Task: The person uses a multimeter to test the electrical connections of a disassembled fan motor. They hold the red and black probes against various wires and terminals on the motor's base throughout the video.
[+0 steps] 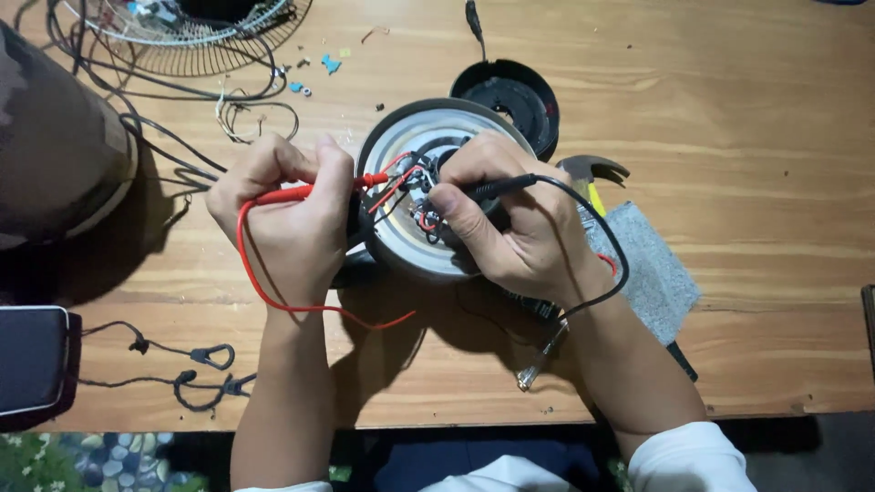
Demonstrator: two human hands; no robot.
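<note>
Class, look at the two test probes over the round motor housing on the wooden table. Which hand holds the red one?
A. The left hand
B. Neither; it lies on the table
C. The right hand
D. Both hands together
A: the left hand pinches the red probe, while the right hand holds the black probe over the motor housing.

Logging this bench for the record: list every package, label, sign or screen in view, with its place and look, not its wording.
Phone: at the table's left edge, near the front; a flat rounded rectangle with a dark, unlit screen and pale rim, lying on a dark case.
No packages, labels or signs can be made out.
</note>
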